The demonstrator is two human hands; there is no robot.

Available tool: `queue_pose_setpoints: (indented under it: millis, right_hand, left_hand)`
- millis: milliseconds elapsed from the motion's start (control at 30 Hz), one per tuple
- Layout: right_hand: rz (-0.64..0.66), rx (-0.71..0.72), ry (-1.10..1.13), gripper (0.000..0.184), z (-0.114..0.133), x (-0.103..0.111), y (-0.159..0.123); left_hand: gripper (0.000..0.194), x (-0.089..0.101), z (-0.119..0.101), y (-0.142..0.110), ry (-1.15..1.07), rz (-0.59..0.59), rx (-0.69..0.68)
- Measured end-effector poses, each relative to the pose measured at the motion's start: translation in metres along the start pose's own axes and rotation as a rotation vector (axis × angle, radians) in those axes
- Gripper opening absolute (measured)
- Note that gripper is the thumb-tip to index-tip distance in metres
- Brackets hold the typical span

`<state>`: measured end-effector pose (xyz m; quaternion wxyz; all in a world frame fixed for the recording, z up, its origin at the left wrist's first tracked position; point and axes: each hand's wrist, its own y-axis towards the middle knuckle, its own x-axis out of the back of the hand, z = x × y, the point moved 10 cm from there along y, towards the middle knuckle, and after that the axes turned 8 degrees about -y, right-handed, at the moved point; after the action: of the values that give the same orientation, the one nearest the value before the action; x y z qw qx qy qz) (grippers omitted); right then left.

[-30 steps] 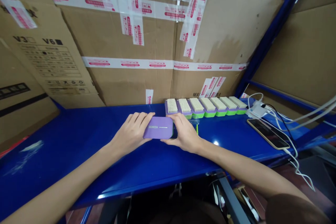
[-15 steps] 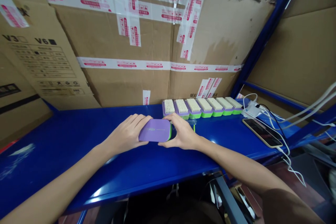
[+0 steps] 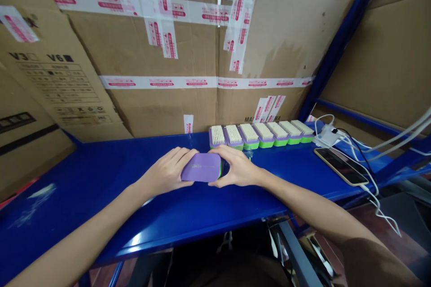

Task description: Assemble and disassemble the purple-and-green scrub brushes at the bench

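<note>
Between my two hands is a purple-and-green block (image 3: 201, 167) with a flat, rounded-corner purple face bearing small, unreadable lettering; green shows along its right edge. My left hand (image 3: 171, 167) is closed around its left end, fingers over the top edge and thumb below. At the right end, my right hand (image 3: 237, 167) grips with its fingers above and thumb underneath. What lies on the block's underside is hidden. Behind my right hand stands a row of several purple-and-green brush-like blocks (image 3: 264, 135) with white bristles facing up. A clear plastic piece (image 3: 248, 153) is partly visible beside that hand.
The blue shelf (image 3: 101, 179) runs under my hands, its front edge near me. Taped cardboard (image 3: 161, 107) walls off the back. To the right lie a phone (image 3: 340, 167), a white power strip (image 3: 326, 136) and loose white cables (image 3: 384, 215). A blue post (image 3: 336, 49) rises behind them.
The camera view has shifted slightly. Both hands keep hold of the purple-and-green block, and a little more of its right end shows beside my right hand.
</note>
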<state>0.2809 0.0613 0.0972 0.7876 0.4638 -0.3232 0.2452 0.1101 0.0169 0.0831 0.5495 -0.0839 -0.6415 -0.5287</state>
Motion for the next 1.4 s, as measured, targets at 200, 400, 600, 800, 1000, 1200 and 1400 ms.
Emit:
queue_pose_setpoints:
  millis: [200, 400, 600, 800, 1000, 1200, 1400]
  right_hand:
    - [-0.003, 0.009, 0.001, 0.069, 0.003, 0.012, 0.004]
    - [0.000, 0.004, -0.007, 0.069, 0.003, 0.011, 0.004]
    - [-0.056, -0.020, -0.164, 0.069, 0.002, 0.006, 0.004]
    - [-0.115, -0.012, -0.268, 0.069, 0.005, 0.004, 0.003]
    - [-0.086, -0.007, -0.167, 0.067, 0.002, 0.007, 0.002]
    - [-0.009, -0.051, -0.123, 0.067, -0.006, 0.007, 0.006]
    - [-0.060, -0.034, -0.245, 0.068, 0.004, 0.007, 0.004]
  left_hand:
    - [0.080, 0.009, -0.004, 0.009, 0.042, -0.031, -0.027]
    - [0.083, 0.008, -0.004, 0.010, -0.001, -0.005, -0.028]
    - [0.085, 0.007, 0.012, 0.007, -0.017, -0.012, 0.053]
    - [0.087, 0.005, 0.021, 0.003, 0.010, 0.013, 0.106]
    - [0.081, 0.004, 0.016, 0.003, -0.032, 0.015, 0.123]
    - [0.080, 0.001, 0.016, 0.003, -0.008, 0.035, 0.099]
    - [0.081, 0.006, 0.023, 0.002, -0.010, 0.039, 0.123]
